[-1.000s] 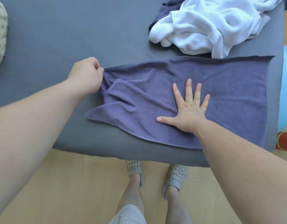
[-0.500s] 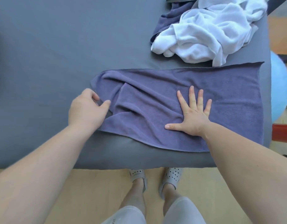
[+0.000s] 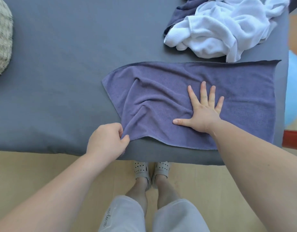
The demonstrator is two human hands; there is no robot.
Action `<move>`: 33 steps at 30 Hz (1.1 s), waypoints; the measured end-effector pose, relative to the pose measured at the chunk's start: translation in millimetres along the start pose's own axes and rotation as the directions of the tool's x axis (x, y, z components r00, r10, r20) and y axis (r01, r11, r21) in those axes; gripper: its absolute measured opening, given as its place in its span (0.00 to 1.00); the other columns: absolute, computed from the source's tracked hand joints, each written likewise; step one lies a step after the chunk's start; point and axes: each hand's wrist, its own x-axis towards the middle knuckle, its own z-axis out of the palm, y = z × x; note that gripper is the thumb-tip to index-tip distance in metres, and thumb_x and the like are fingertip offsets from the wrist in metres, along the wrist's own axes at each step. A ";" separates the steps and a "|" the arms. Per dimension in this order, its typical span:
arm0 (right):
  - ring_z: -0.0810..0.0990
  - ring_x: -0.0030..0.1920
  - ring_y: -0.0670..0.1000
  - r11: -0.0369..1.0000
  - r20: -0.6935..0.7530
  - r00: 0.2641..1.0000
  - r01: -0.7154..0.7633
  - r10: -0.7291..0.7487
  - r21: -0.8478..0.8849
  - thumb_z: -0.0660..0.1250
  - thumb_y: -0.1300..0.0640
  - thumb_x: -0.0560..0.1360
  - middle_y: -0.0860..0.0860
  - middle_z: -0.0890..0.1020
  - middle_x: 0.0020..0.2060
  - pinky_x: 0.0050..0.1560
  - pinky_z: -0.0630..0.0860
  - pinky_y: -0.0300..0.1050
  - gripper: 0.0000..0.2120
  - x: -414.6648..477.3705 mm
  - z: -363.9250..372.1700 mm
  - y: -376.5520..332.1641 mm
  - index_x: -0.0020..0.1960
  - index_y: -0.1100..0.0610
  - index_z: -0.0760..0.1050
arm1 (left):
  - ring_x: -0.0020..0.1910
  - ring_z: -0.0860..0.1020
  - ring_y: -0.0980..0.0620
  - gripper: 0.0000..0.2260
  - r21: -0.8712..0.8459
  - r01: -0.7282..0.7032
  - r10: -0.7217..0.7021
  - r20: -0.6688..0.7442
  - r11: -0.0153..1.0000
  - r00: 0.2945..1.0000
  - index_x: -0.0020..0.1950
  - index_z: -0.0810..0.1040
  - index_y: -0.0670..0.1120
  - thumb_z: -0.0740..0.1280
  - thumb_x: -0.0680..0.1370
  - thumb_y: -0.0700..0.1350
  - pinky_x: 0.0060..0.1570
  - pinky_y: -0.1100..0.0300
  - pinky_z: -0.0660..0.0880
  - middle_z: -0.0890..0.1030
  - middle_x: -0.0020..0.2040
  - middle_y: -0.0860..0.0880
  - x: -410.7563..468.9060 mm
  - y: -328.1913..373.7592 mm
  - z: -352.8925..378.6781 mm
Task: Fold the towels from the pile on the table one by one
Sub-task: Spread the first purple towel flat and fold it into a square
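A purple-grey terry towel (image 3: 203, 84) lies spread lengthwise on the grey cloth-covered tabletop (image 3: 60, 72), on its near right part. The towel's far edge runs straight and hemmed; its right edge lies just inside the tabletop's right edge, and its near edge sits close to the tabletop's front edge. The left end is rumpled, with soft ridges fanning toward the near left corner.

The left hand (image 3: 107, 141) has that near left corner pinched between thumb and curled fingers (image 3: 121, 131), right at the front edge of the tabletop. The right hand (image 3: 201, 113) lies flat on the middle of the towel, palm down, fingers spread wide and gripping nothing.

Behind the towel, at the far right, sits the pile: a crumpled white towel (image 3: 219, 27) whose lowest fold reaches nearly to the purple-grey towel's far edge, with another purple-grey cloth (image 3: 181, 14) showing from under its left side.

Left of the spread towel the tabletop is bare cloth all the way to a mottled beige cushion (image 3: 1, 39) at the left border. A light blue ball (image 3: 295, 89) stands beside the tabletop's right edge.
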 end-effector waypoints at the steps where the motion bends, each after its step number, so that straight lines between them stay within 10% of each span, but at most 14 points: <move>1: 0.21 0.74 0.58 1.000 0.004 1.000 -0.008 0.008 -0.006 0.60 0.14 0.55 0.48 0.23 0.75 0.73 0.30 0.69 0.63 -3.1 -3.3 -2.1 0.74 0.33 0.24 | 0.36 0.78 0.51 0.12 -0.004 0.028 -0.028 0.055 1.000 0.998 0.35 0.74 0.49 0.70 0.73 0.55 0.35 0.56 0.76 0.79 0.32 0.53 -7.4 -1.6 -0.4; 6: 0.37 0.80 0.62 0.998 -0.110 0.992 -0.051 0.054 0.034 0.70 0.30 0.67 0.54 0.38 0.81 0.78 0.43 0.66 0.56 -22.3 -16.1 -36.4 0.81 0.43 0.38 | 0.41 0.79 0.51 0.14 -0.130 0.182 -0.177 0.055 0.975 0.983 0.41 0.76 0.51 0.64 0.78 0.60 0.42 0.53 0.78 0.81 0.37 0.54 -22.0 -11.0 -9.2; 11: 0.70 0.67 0.61 0.882 -0.473 0.779 0.471 -0.413 0.006 0.67 0.43 0.73 0.54 0.75 0.67 0.65 0.70 0.59 0.28 -32.6 -9.4 -133.5 0.71 0.52 0.74 | 0.38 0.79 0.52 0.16 -0.141 0.249 -0.240 0.076 0.958 0.968 0.37 0.78 0.49 0.67 0.74 0.61 0.41 0.54 0.79 0.81 0.35 0.53 -13.8 -21.5 -0.8; 16: 0.59 0.74 0.59 0.852 -0.188 0.834 0.485 -0.518 -0.199 0.56 0.34 0.79 0.53 0.63 0.75 0.73 0.56 0.58 0.28 -11.7 -2.3 -218.4 0.76 0.43 0.65 | 0.37 0.81 0.48 0.07 -0.349 0.265 -0.222 0.158 0.899 0.962 0.35 0.79 0.47 0.69 0.73 0.47 0.39 0.53 0.78 0.82 0.32 0.52 -7.4 -37.5 2.5; 23: 0.60 0.70 0.59 0.887 -0.161 0.907 0.321 -0.389 -0.331 0.54 0.36 0.80 0.54 0.58 0.76 0.70 0.58 0.59 0.33 2.0 14.1 -244.3 0.80 0.51 0.57 | 0.36 0.79 0.48 0.16 -0.262 0.165 -0.124 0.168 0.951 0.978 0.37 0.76 0.47 0.72 0.72 0.58 0.35 0.55 0.75 0.80 0.32 0.51 -17.6 -41.8 12.6; 33: 0.60 0.77 0.54 0.815 -0.336 0.914 0.367 -0.227 0.448 0.62 0.43 0.81 0.50 0.57 0.79 0.73 0.64 0.53 0.36 20.8 -28.2 -276.6 0.82 0.55 0.51 | 0.27 0.66 0.50 0.14 -0.603 0.208 -0.157 0.137 0.770 0.978 0.34 0.69 0.42 0.74 0.69 0.42 0.28 0.59 0.65 0.70 0.27 0.46 2.4 -79.3 -13.9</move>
